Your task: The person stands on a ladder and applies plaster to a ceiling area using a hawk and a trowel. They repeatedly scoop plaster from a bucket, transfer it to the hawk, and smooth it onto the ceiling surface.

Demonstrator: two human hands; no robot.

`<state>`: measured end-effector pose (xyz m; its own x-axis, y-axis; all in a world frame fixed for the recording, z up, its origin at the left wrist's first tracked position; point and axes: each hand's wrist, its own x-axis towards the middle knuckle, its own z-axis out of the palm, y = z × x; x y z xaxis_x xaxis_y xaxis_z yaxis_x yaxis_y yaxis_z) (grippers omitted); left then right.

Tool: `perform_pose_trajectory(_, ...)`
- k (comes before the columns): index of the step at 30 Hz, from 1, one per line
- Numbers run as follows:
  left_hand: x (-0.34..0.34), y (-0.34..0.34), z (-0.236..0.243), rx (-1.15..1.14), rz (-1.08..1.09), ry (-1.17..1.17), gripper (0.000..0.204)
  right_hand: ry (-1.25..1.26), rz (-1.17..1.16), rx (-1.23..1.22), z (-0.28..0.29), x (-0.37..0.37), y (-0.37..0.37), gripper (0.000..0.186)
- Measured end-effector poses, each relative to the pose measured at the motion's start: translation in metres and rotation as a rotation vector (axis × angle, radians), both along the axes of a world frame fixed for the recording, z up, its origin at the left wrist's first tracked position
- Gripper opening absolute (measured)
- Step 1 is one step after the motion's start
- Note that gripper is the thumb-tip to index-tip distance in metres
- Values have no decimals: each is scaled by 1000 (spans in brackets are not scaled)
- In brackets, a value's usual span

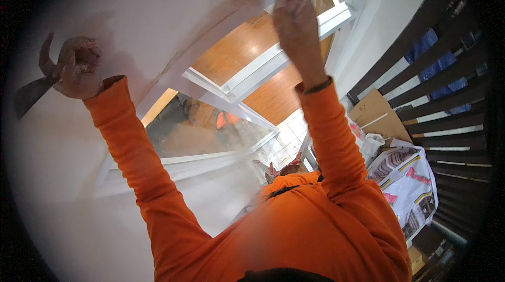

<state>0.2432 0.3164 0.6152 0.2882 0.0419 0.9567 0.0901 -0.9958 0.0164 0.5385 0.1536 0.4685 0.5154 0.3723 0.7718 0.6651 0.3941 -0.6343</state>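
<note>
High at the left, my left hand (79,69) has its fingers curled round a putty knife, with the thumb sticking up. The dark, flaring blade of the putty knife (32,95) points down and left, away from the wrist; its handle is hidden in the palm. Across the top, my right hand (297,19) reaches up by the white wall (173,14), over the edge of the window opening. Motion blurs its fingers, and a reddish patch shows at their tips. Whether they hold anything cannot be made out. Pale smears mark the left hand.
Below the wall is a white-framed window (258,72), with an orange-brown floor seen through its panes. Dark slats (447,82) run down the right side, blue sheeting behind them. Cardboard (381,116) and a printed white plastic bag (407,182) lie beside them. White floor tiles (284,135) show far below.
</note>
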Motion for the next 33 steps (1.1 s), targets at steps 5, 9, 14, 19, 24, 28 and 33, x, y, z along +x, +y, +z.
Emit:
perform_pose_trajectory(5,-4,3,-3,-228,-254,-42,40,-267,-149,-83,-29,37,22,54)
perform_pose_trajectory(9,6,-7,-4,-158,-200,-103,42,-38,-47,-222,-10,-29,21,56)
perform_pose_trajectory(14,5,-2,-6,-165,-44,-31,44,-151,-127,-258,-20,-120,22,71)
perform_pose_trajectory(19,-16,17,-4,-68,100,6,44,-34,89,-166,-20,-88,-3,74)
perform_pose_trajectory(24,-6,8,-2,-221,-41,12,48,-147,-193,-81,-42,13,12,68)
perform_pose_trajectory(28,8,-10,-3,-220,-98,-49,55,-18,-95,-121,-23,-31,23,68)
perform_pose_trajectory(33,11,-8,-3,-205,-60,-12,62,-43,235,-157,-38,-96,11,64)
